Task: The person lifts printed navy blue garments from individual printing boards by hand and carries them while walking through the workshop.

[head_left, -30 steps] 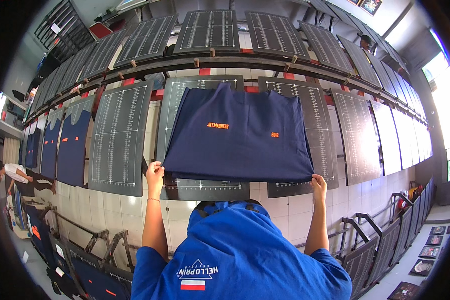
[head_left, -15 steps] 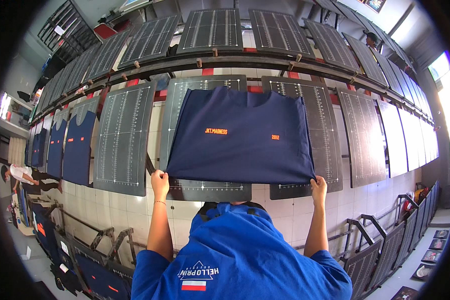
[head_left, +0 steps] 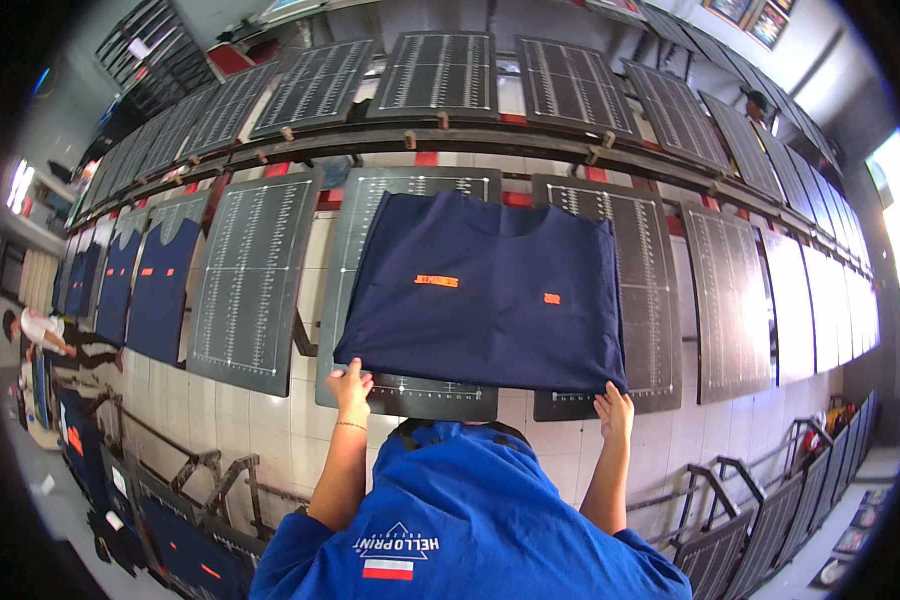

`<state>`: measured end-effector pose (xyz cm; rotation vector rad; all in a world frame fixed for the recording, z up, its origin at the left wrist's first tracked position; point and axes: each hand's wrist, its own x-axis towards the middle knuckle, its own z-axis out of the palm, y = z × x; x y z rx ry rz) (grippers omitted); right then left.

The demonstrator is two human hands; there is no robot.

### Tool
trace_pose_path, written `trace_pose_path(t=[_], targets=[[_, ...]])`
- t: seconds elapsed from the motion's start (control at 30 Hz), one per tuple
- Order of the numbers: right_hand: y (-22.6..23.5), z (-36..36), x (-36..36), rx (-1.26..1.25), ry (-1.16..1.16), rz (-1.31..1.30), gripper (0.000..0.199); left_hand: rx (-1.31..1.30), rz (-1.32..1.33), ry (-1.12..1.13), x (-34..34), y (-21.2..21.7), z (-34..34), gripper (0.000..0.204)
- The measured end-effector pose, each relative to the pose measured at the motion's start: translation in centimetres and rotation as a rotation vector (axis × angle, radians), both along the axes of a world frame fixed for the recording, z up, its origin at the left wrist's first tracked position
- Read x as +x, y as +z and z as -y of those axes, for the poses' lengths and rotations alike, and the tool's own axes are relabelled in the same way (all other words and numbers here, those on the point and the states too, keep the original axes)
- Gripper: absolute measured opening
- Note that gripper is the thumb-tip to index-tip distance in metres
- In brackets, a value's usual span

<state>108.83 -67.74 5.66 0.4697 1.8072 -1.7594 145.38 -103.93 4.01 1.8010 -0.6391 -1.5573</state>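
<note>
A navy garment (head_left: 490, 300) with two small orange prints lies spread flat over two dark gridded boards, one on the left (head_left: 410, 398) and one on the right (head_left: 660, 300). My left hand (head_left: 351, 385) grips the garment's lower left corner at the hem. At the lower right corner my right hand (head_left: 613, 412) holds the hem too. Both arms reach up from my blue shirt (head_left: 470, 520) at the bottom of the view.
Long rows of dark gridded boards (head_left: 250, 280) run left and right on a rail frame. Boards at the far left carry other navy garments (head_left: 165, 290). A person (head_left: 40, 330) stands at the left edge. Metal racks (head_left: 190, 480) stand at lower left and lower right (head_left: 760, 510).
The garment's hem and both my hands have come slightly down toward me, and the cloth lies a little flatter on the boards.
</note>
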Motion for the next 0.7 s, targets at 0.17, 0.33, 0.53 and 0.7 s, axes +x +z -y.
trace_pose_path(t=[0.17,0.33,0.53,0.7], targets=[[0.0,1.3,1.1,-0.093,-0.099,-0.033,0.037,0.188,-0.17,0.012,-1.6,-0.7,0.9,0.048],[-1.6,2.2,0.1,-0.117,-0.056,-0.052,0.013,0.185,-0.252,0.106,-3.0,1.0,1.3,0.035],[13.4,10.9,-5.4,-0.274,-0.019,-0.578,0.023,-0.12,-1.165,0.048,-1.1,9.5,2.8,0.026],[27.9,23.4,-3.4,-0.664,0.334,-0.823,0.039,-0.363,-1.422,-0.019,10.1,18.7,3.2,0.031]])
